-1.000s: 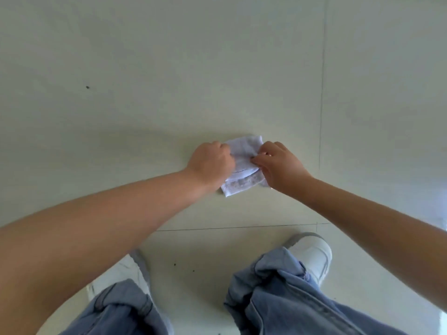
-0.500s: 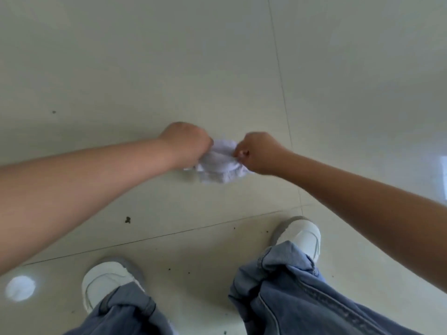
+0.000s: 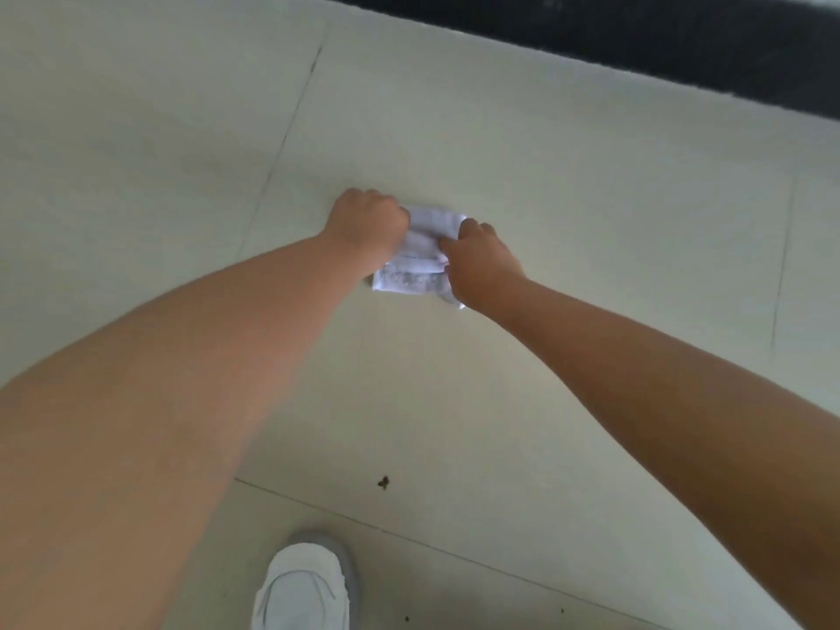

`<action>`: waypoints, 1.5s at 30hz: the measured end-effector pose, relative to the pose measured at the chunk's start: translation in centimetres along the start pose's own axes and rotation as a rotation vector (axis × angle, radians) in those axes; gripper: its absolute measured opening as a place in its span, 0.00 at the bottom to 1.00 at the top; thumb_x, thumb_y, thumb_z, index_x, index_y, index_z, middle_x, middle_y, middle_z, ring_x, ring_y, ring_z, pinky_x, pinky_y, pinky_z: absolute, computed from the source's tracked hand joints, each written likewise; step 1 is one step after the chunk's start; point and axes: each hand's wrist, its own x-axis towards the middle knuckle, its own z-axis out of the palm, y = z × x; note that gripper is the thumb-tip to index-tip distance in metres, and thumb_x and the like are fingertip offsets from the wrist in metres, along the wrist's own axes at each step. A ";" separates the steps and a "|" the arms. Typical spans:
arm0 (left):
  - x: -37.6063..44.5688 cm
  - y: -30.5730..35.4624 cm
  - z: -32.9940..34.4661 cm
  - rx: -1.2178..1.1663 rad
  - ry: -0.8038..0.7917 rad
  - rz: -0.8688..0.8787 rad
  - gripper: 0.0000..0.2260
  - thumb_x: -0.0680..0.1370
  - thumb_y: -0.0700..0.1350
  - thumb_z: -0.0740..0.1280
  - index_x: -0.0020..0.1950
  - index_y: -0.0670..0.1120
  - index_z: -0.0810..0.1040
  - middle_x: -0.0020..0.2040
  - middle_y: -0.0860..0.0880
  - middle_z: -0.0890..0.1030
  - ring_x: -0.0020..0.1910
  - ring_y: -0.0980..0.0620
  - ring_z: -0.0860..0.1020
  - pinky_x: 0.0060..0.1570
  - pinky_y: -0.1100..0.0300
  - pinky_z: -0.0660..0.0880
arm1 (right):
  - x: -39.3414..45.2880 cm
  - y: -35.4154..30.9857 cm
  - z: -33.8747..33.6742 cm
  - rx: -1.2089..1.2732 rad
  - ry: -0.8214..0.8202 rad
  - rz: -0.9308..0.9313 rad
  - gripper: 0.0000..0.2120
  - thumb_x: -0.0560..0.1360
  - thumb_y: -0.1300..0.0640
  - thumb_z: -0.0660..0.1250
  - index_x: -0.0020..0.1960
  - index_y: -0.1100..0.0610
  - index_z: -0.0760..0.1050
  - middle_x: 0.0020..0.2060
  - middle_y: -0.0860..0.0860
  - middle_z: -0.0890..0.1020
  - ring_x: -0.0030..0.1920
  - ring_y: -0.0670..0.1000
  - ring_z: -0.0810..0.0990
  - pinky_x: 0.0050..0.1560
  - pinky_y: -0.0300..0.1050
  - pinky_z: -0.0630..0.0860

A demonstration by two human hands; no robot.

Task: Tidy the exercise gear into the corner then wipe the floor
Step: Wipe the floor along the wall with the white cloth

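A folded white cloth (image 3: 420, 256) lies on the pale tiled floor (image 3: 568, 211) ahead of me. My left hand (image 3: 368, 227) grips its left side with curled fingers. My right hand (image 3: 484, 261) grips its right side, thumb on top of the cloth. Both arms reach forward and down to it. The cloth's middle and near edge show between the hands; its sides are hidden under them. No exercise gear is in view.
A dark baseboard or wall strip (image 3: 659, 43) runs across the top right. A small dark speck of dirt (image 3: 383, 482) lies on the tile nearer to me. My white shoe (image 3: 302, 584) stands at the bottom, near a tile joint.
The view has swung so the dark strip now shows at the top. The cloth, bunched between my fists half a second ago, is flatter and pressed on the floor farther ahead.
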 end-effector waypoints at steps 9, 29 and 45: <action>-6.7 -1.4 7.2 -0.216 0.044 0.017 0.07 0.67 0.34 0.72 0.44 0.37 0.82 0.42 0.38 0.82 0.42 0.38 0.82 0.36 0.53 0.77 | 0.5 -3.8 4.1 0.073 -0.057 -0.235 0.21 0.78 0.61 0.55 0.70 0.58 0.64 0.64 0.58 0.69 0.63 0.59 0.69 0.61 0.47 0.67; -10.2 13.2 0.0 -0.454 -0.406 0.549 0.11 0.79 0.38 0.60 0.58 0.42 0.77 0.51 0.47 0.80 0.45 0.52 0.69 0.36 0.64 0.65 | -17.8 7.2 2.9 0.275 -0.700 -0.046 0.10 0.73 0.58 0.65 0.53 0.52 0.80 0.51 0.57 0.83 0.44 0.48 0.75 0.39 0.35 0.67; -4.6 28.2 -9.3 0.076 0.093 0.805 0.11 0.77 0.40 0.63 0.59 0.42 0.76 0.60 0.43 0.79 0.60 0.42 0.76 0.52 0.54 0.72 | -26.5 17.9 3.6 0.103 -0.130 0.594 0.13 0.74 0.65 0.59 0.56 0.61 0.77 0.38 0.51 0.64 0.47 0.57 0.74 0.34 0.38 0.63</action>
